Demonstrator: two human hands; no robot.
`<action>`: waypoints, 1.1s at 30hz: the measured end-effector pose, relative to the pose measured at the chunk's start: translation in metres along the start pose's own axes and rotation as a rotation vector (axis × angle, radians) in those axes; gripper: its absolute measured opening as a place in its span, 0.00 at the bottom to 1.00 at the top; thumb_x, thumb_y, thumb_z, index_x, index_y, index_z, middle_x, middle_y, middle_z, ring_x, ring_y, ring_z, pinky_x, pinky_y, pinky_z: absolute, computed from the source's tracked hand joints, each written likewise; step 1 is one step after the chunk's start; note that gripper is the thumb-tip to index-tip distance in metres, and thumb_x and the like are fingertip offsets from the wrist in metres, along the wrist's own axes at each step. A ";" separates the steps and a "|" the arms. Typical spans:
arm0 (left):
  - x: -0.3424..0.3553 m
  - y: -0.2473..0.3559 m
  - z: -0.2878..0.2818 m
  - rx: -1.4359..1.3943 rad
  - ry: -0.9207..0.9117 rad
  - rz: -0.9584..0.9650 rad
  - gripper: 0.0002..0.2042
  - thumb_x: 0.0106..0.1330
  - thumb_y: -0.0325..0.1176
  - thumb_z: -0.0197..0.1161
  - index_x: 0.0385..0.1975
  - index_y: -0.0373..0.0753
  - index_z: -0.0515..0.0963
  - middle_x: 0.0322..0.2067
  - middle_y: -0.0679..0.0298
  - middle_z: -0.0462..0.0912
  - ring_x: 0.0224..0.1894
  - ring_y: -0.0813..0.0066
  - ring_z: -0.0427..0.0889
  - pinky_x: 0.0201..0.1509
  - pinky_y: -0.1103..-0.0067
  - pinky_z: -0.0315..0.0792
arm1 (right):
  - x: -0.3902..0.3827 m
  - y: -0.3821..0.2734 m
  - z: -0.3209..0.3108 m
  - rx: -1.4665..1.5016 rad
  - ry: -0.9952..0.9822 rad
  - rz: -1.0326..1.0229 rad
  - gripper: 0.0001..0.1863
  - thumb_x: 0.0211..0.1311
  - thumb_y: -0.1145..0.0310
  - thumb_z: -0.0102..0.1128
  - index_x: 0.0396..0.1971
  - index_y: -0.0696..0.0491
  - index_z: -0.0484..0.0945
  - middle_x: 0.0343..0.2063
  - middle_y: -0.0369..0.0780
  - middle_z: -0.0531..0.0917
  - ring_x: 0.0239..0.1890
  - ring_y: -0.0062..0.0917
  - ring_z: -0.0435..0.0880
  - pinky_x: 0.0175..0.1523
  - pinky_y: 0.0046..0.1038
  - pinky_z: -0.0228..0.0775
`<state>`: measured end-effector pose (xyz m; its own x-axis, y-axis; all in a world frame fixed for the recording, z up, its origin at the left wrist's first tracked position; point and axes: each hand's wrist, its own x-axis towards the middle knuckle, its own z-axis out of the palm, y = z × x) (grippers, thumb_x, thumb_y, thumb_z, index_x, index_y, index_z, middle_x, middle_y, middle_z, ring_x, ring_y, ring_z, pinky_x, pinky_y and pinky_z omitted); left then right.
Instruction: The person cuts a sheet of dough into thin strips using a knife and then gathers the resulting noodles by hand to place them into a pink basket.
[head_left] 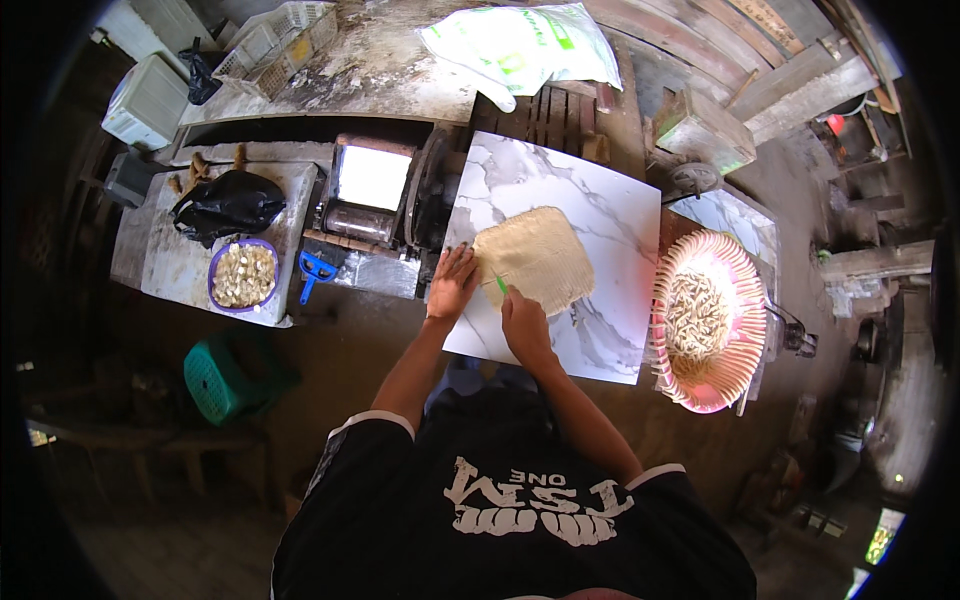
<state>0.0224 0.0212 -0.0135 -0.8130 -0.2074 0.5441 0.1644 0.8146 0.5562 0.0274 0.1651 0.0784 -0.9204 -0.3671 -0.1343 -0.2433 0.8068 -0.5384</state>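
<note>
A flat, rolled-out sheet of pale dough (pixel 545 255) with rounded corners lies on a white, grey-veined marble-look board (pixel 622 225). My left hand (pixel 454 283) lies flat at the dough's left edge, its fingers stretched out. My right hand (pixel 525 322) is closed around a small green knife (pixel 502 286), whose tip touches the lower left part of the dough. Thin cut lines show in the dough near that tip. My fist hides the rest of the knife.
Right of the board, a pink basket (pixel 745 270) holds many short dough strips, with more along its rim. To the left are a roller machine (pixel 362 222), a blue scraper (pixel 318 268), a purple bowl of pale pieces (pixel 243 243) and a black bag (pixel 235 203). A white sack (pixel 530 50) lies behind.
</note>
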 end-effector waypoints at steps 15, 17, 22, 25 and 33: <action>-0.002 0.008 0.004 0.007 0.032 -0.029 0.08 0.50 0.29 0.59 0.32 0.39 0.77 0.38 0.61 0.77 0.50 0.67 0.70 0.57 0.69 0.58 | 0.041 0.001 0.019 -0.041 0.013 -0.143 0.13 0.54 0.69 0.44 0.37 0.60 0.69 0.23 0.52 0.76 0.28 0.45 0.76 0.34 0.40 0.68; 0.000 0.010 0.002 -0.004 0.027 -0.033 0.08 0.50 0.29 0.59 0.30 0.39 0.77 0.38 0.61 0.77 0.50 0.68 0.70 0.57 0.69 0.59 | 0.033 0.003 0.016 -0.090 -0.010 -0.102 0.12 0.54 0.70 0.44 0.36 0.60 0.69 0.22 0.52 0.76 0.27 0.45 0.76 0.33 0.40 0.68; 0.000 0.010 0.000 0.023 0.051 -0.017 0.06 0.51 0.29 0.59 0.29 0.37 0.76 0.37 0.61 0.77 0.49 0.68 0.71 0.56 0.69 0.59 | 0.013 0.007 0.007 -0.025 -0.025 -0.074 0.12 0.56 0.68 0.42 0.34 0.60 0.71 0.19 0.53 0.75 0.26 0.47 0.75 0.32 0.42 0.66; 0.001 0.010 -0.002 0.014 0.047 -0.032 0.06 0.51 0.30 0.59 0.29 0.37 0.76 0.36 0.60 0.78 0.49 0.67 0.71 0.55 0.68 0.59 | 0.000 0.009 0.004 -0.033 -0.063 -0.002 0.13 0.56 0.67 0.41 0.33 0.60 0.71 0.19 0.54 0.75 0.26 0.47 0.75 0.33 0.42 0.65; 0.000 0.005 -0.004 -0.013 0.015 -0.031 0.06 0.51 0.28 0.59 0.28 0.36 0.76 0.38 0.59 0.76 0.50 0.66 0.70 0.56 0.67 0.59 | -0.011 0.002 -0.008 0.036 -0.049 0.038 0.15 0.56 0.67 0.42 0.37 0.61 0.71 0.20 0.54 0.75 0.26 0.47 0.74 0.34 0.42 0.65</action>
<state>0.0255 0.0228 -0.0084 -0.8091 -0.2407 0.5361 0.1468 0.8005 0.5810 0.0349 0.1744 0.0852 -0.9126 -0.3593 -0.1953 -0.1964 0.8039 -0.5614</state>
